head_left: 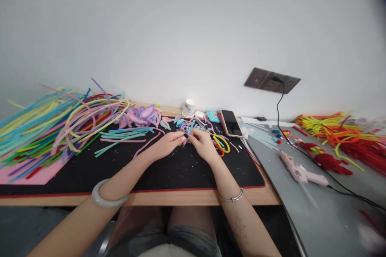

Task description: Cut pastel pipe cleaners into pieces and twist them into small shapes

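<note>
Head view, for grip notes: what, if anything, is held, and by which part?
Left hand and right hand seem to pinch a blue strip by its lower end.

It looks like a small craft workshop: a bright heap of pipe cleaners (pixel 33 128) sprawls over the wooden desk (pixel 193 198) at ten o'clock, short fuzzy pieces (pixel 180 121) crowd the black mat (pixel 181 172) dead ahead at twelve, and there, at two, a glue gun (pixel 298 171) lies on a grey table (pixel 331 225), a cord (pixel 278 108) running from the wall socket (pixel 261 81) at one!
</note>
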The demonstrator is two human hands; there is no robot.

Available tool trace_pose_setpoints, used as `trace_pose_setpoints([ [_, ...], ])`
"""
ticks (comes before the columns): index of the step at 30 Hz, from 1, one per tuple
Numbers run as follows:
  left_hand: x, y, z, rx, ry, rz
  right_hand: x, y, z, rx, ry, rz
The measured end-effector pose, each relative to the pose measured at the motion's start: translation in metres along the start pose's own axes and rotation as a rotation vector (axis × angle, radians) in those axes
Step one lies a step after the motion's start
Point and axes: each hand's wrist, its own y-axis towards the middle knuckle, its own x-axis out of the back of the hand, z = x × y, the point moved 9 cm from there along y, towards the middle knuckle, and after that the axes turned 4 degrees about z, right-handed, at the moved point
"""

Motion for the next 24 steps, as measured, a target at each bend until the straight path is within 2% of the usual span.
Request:
trace_pose_setpoints([
  [9,-0.003,-0.003,-0.02,-0.063,0.252,-0.009,-0.007,-0.001,-0.02,-0.171,0.241,0.031],
  [16,-0.004,-0.004,-0.026,-0.136,0.457,-0.062,-0.008,-0.001,-0.03,-0.242,0.257,-0.002],
  [18,-0.004,-0.004,-0.024,-0.114,0.396,-0.052,-0.004,-0.001,-0.03,-0.221,0.209,-0.037],
  [24,-0.017,-0.003,-0.01,0.024,-0.074,0.137,0.005,-0.001,-0.022,-0.142,0.089,-0.065],
])
